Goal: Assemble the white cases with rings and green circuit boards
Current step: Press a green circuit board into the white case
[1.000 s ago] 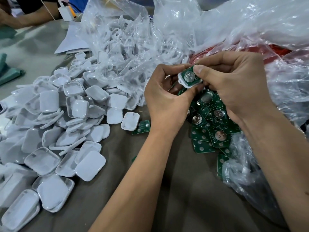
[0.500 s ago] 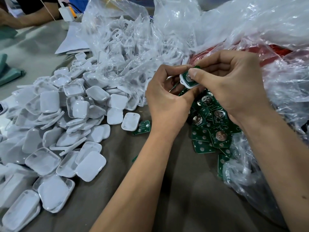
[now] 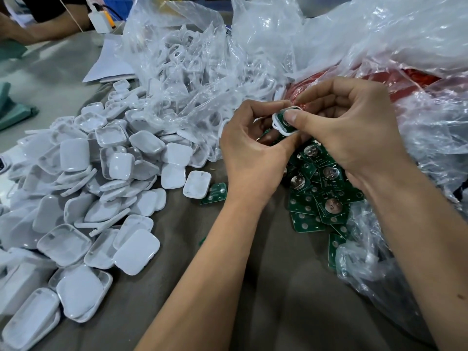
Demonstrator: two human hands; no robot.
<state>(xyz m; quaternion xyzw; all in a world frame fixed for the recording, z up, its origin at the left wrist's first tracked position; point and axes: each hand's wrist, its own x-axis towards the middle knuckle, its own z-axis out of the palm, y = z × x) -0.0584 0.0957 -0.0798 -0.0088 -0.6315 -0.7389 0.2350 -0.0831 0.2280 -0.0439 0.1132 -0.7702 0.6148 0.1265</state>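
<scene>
Pinching from both sides, the left hand and right hand hold one white case up between them, w/ a green circuit board seated in it. Right thumb lies flat across the board's face, covering most of it; right fingers curl round the far side of the case. Left thumb and forefinger close on the case's near-left edge, the rest of that hand curled under. Can't tell whether a ring is fitted, since the thumb hides that part. Directly below the grip, and running toward the right wrist, lies a loose pile of green boards, several showing round coin cells, partly spilling from a clear plastic bag. One stray board sits just left of the left wrist, touching a single white case half. Farther left of the grip spreads a big heap of white case halves on the grey-brown cloth. Beyond the grip, a crumpled clear bag holds white ring-shaped parts; to its right, behind the right hand, more plastic over sth red. Far upper left, another person's arm rests on the table.
</scene>
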